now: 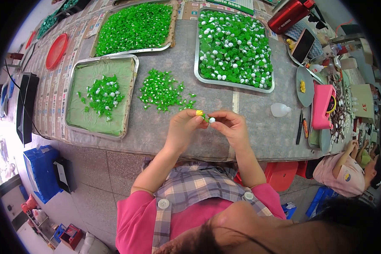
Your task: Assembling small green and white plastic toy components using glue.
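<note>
Over the near part of the table, my left hand and my right hand meet almost fingertip to fingertip. A small green plastic piece is pinched in the left fingers, one of which wears a yellow finger cover. My right thumb and finger pinch a small white ball with dark marks, right beside the green piece. Whether the two are joined I cannot tell. Just beyond my hands lies a loose pile of small green pieces with white bits.
Left is a green-lined tray with a small heap of green-and-white pieces. Two fuller trays, one of green pieces and one of green-and-white pieces, stand farther back. A small white bottle, pink holder and phone sit right.
</note>
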{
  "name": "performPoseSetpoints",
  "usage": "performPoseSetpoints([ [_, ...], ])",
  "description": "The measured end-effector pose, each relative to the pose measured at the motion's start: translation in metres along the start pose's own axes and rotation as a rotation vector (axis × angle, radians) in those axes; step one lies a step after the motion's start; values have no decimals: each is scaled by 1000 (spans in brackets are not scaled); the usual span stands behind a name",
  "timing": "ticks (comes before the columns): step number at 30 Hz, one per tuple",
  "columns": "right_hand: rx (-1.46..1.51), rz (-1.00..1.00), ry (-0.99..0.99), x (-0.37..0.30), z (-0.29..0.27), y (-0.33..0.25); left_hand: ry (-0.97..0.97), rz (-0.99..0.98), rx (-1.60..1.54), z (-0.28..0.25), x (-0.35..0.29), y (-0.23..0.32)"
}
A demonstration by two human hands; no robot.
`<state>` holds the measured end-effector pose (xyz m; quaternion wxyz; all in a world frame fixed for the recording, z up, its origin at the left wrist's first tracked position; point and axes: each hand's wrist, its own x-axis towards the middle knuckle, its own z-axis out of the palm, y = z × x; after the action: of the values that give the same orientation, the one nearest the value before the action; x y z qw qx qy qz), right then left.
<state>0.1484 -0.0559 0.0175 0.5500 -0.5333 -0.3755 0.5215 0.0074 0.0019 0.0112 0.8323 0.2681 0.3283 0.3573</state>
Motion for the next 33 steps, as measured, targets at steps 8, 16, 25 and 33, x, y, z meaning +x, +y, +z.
performPoseSetpoints([
  [8,-17,-63,109,-3,9,-16,21,90,168,-5,-1,-5],
  [16,-316,-210,103,-2,10,-19,2,159,247,-5,-2,-6],
  [25,-293,-192,116,-3,13,-19,23,240,412,-6,-3,-9],
  [33,-178,-132,153,-8,13,-8,69,348,643,-5,-5,-11],
])
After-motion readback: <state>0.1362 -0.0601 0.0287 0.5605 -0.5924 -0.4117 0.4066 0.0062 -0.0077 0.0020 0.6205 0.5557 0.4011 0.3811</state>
